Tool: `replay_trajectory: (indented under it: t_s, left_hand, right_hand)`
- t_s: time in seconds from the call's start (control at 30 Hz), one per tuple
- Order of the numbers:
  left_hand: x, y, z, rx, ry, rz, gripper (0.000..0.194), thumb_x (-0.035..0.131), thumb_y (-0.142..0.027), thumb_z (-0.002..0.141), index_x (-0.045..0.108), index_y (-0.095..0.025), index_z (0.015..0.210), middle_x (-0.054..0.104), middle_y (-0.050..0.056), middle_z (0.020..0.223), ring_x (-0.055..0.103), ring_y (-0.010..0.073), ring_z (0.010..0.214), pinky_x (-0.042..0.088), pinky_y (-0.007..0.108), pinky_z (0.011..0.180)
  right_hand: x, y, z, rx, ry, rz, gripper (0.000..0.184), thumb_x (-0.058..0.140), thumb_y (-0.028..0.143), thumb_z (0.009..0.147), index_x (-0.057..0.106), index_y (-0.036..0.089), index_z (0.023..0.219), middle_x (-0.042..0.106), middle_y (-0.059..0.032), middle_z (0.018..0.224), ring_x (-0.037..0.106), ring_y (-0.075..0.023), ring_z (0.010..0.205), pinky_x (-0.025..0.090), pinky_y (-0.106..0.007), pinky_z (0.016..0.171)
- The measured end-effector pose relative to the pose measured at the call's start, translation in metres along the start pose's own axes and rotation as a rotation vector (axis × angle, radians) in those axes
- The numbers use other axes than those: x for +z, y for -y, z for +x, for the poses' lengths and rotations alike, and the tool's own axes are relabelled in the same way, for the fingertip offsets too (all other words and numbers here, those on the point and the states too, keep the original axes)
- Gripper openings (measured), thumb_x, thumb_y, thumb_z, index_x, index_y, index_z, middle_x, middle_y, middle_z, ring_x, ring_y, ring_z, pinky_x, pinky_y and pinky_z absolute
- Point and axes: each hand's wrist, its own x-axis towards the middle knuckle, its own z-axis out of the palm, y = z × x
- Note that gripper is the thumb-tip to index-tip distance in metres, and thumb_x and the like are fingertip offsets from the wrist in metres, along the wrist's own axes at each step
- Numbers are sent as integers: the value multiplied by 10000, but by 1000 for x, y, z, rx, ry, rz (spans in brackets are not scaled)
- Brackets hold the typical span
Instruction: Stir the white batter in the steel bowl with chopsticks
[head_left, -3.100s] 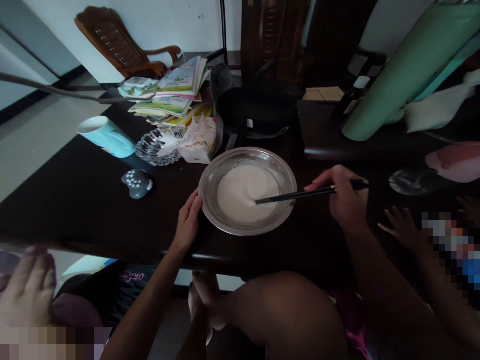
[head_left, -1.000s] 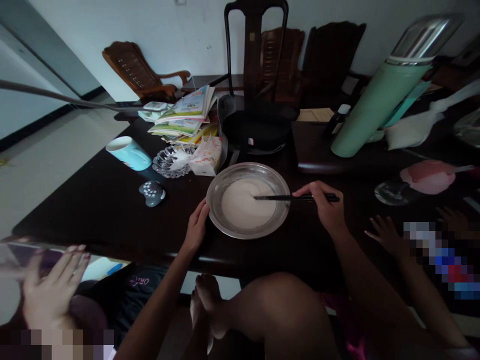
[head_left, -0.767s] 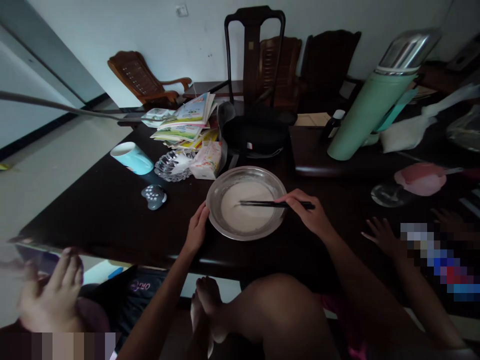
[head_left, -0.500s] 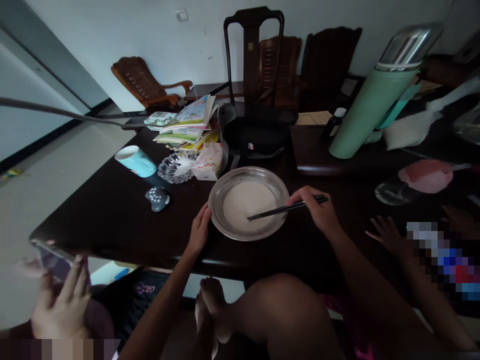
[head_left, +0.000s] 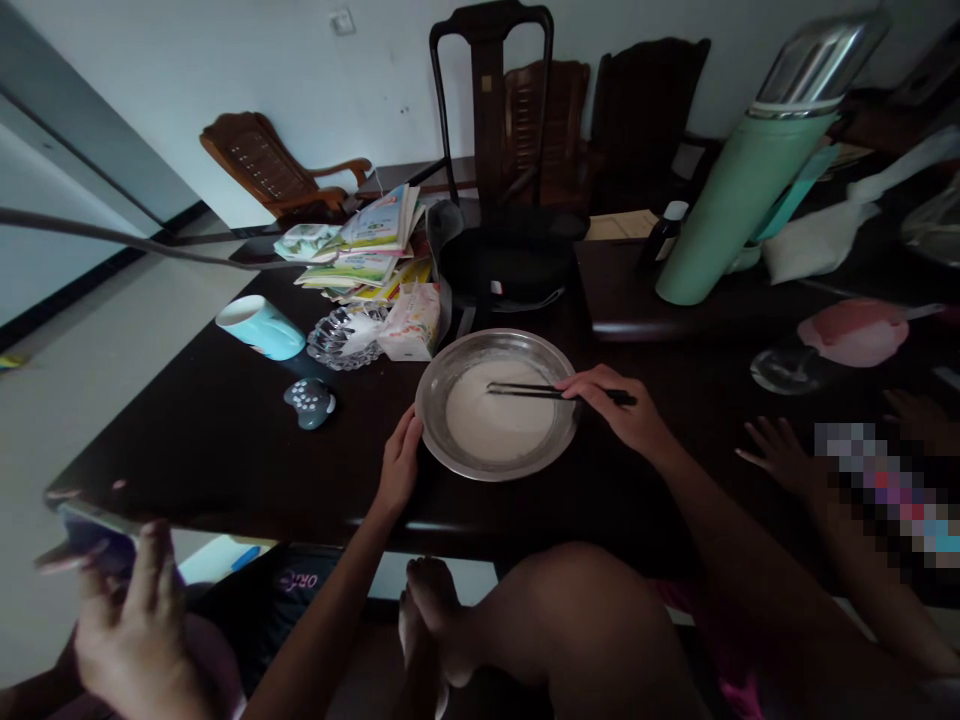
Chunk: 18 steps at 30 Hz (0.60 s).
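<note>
From where I stand, the person has both hands busy at the bowl point(head_left: 433, 400), a wide metal one that sits near the middle of the worktop's point(head_left: 187, 440) near edge. The left hand point(head_left: 400, 465) presses against the bowl's left side, its grip closed around the rim there, thumb and fingers close together. The right hand point(head_left: 615, 405) comes in over the right rim, its grip closed on a pair of black chopsticks point(head_left: 525, 391). They lie nearly level, and their tips reach into the pale liquid point(head_left: 495, 430), which covers the bottom of the bowl.

Over toward the worktop's left edge there's a light blue cup point(head_left: 270, 330), with a grey object dotted white point(head_left: 310, 403) just this side of it. A clear glass dish point(head_left: 322, 345) stands between the cup and a flowered tissue pack point(head_left: 412, 325), and that pack is just beyond the bowl. Behind these, by the far edge, booklets point(head_left: 375, 235) are heaped up beside a black bag point(head_left: 510, 265).

Farther right, a green flask point(head_left: 735, 210) with a metal top stands on a raised dark slab point(head_left: 622, 325), a small dark bottle point(head_left: 664, 240) just beside it. Nearer, a pink piece point(head_left: 855, 332) rests by some clear ware. Another person's hand point(head_left: 772, 450) is spread on the worktop's right side, well apart from the bowl. At the near left corner, someone else's hand point(head_left: 135, 620) is raised.
</note>
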Motion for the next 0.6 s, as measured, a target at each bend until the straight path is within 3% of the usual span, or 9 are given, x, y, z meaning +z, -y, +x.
replay_trajectory:
  t_s: [0.17,0.23,0.3,0.37,0.47,0.6]
  left_hand:
    - [0,0,0,7,20,-14,633,490,-606,878,632,-128,1269,604,135,1368,500,284,1321,311,405,1146]
    - [0,1,0,15,22,-15,626,487,-608,878,637,-140,1265,612,126,1360,503,285,1318,311,408,1146]
    - [0,2,1,19,22,-10,640,480,-622,875,633,-145,1273,617,123,1354,509,286,1313,319,410,1141]
    - [0,3,1,19,21,-2,658,474,-634,871,627,-143,1282,617,123,1353,513,287,1309,329,407,1135]
    - [0,2,1,18,24,-2,651,469,-628,877,624,-148,1287,616,120,1355,513,286,1309,337,404,1131]
    - [0,3,1,14,22,0,634,477,-616,878,629,-152,1281,614,121,1358,514,286,1308,342,404,1127]
  right_hand:
    - [-9,-2,7,78,-340,143,472,513,510,930,651,215,589,721,-22,633,678,-170,639,525,-319,696]
    - [-8,2,10,91,-244,163,471,517,536,918,659,216,603,717,-20,625,673,-170,627,527,-313,674]
    - [-3,6,14,82,-32,143,416,558,535,896,700,219,666,754,-25,741,702,-183,756,537,-322,761]
    - [1,6,22,55,81,117,389,576,538,884,721,225,706,769,-27,839,703,-193,866,524,-340,856]
    - [-1,-3,42,23,-41,105,436,562,577,877,698,220,665,748,-28,742,691,-184,794,518,-346,845]
    - [-9,-23,67,36,-209,192,508,547,622,862,588,215,561,625,-1,514,626,-147,549,507,-300,636]
